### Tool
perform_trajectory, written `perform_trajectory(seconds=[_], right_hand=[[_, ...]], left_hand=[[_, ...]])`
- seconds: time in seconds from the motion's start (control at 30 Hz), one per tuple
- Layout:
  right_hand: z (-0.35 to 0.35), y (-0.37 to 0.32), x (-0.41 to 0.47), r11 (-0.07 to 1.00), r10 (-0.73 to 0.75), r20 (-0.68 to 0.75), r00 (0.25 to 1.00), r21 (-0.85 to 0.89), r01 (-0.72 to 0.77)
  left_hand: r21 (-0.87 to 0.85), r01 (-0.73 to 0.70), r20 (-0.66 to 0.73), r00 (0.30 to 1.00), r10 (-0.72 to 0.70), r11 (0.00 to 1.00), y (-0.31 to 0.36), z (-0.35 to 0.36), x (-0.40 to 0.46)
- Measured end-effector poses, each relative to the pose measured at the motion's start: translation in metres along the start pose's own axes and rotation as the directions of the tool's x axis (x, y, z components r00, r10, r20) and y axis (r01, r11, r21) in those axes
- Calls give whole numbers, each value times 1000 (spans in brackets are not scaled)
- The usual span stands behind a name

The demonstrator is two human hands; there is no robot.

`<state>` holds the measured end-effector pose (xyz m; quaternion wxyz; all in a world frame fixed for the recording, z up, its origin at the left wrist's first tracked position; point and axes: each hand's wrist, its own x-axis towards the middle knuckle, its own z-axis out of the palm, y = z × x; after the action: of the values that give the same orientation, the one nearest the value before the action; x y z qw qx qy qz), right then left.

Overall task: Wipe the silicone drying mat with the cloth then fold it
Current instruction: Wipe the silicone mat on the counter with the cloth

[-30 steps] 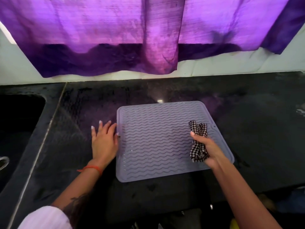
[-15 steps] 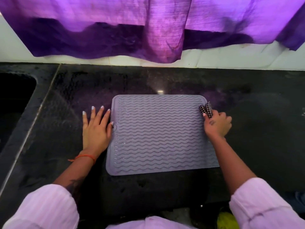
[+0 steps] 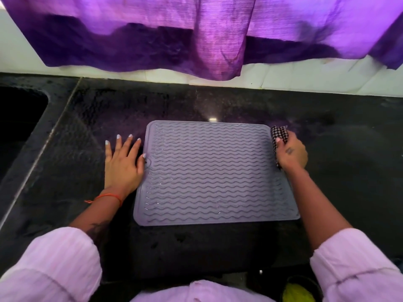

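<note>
A grey silicone drying mat (image 3: 213,171) with wavy ridges lies flat on the black countertop (image 3: 349,160). My left hand (image 3: 122,164) rests flat on the counter beside the mat's left edge, fingers spread, thumb touching the edge. My right hand (image 3: 291,152) is closed around a bunched black-and-white checked cloth (image 3: 277,134) at the mat's far right corner. The cloth sticks out above my fingers and a bit shows below my palm.
A dark sink (image 3: 19,118) opens at the far left. A purple curtain (image 3: 207,33) hangs over the white wall behind the counter. A yellow-green object (image 3: 296,290) sits below the counter's front edge at the lower right.
My right hand has carried the cloth from the mat's right middle up to its far right corner. My left hand has stayed by the left edge.
</note>
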<state>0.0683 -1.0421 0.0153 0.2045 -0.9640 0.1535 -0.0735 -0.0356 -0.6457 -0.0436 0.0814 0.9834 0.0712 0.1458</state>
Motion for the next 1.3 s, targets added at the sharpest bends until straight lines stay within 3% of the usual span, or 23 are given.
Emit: perform_trajectory(seconds=[0.1,0.23,0.33,0.4,0.43,0.53,0.63,0.73,0.8,0.9,0.97,1.03,1.1,1.2,1.23,1.3], right_hand=[[21,-11,-11,977,-43,74,996,-206,58],[26,-26,-12,958,-104,53,993,-264,115],[19,-23,-5,983,-175,123,977,-38,181],[14,-16,-2,984,-112,43,993,146,105],[13,-14,-2,991,-60,-17,998,123,61],[25,-13,-10,978,-17,-65,998,-210,3],[39,-25,-19,956,-51,-53,997,-291,33],[36,-30,-10,976,-108,1,994,-192,106],[26,-25,3,988,-144,74,987,-39,147],[15,-11,11,993,-29,-49,998,109,34],[18,-9,8,999,27,-58,998,-36,-29],[27,-12,2,969,6,12,1000,-248,-3],[32,-24,-1,957,-9,23,1000,-291,15],[33,-33,3,979,-64,84,994,-190,79],[30,-31,7,989,-101,134,986,-94,114],[19,-26,16,971,-81,151,985,235,44]], left_hand=[[0,3,-3,1000,-3,1000,0,0,0],[1,7,6,1000,-7,1000,0,0,0],[-2,13,4,1000,-13,1000,-1,0,0],[-3,15,5,1000,-15,1000,-1,1,-1],[-1,16,5,1000,-16,1000,-1,1,0],[-2,16,12,1000,-16,1000,-1,1,0],[-11,22,8,1000,-22,1000,0,0,0],[-18,24,4,1000,-24,1000,0,0,-1],[-23,26,0,1000,-26,999,0,0,0],[-24,28,3,1000,-28,999,-1,0,0],[-25,29,5,1000,-29,999,0,0,0],[-20,25,5,1000,-25,999,0,-1,0],[-14,23,-2,1000,-24,1000,1,-1,0],[-14,30,8,1000,-30,999,1,-1,0],[-12,31,9,999,-31,999,1,0,0],[-10,26,10,1000,-26,1000,0,1,1]])
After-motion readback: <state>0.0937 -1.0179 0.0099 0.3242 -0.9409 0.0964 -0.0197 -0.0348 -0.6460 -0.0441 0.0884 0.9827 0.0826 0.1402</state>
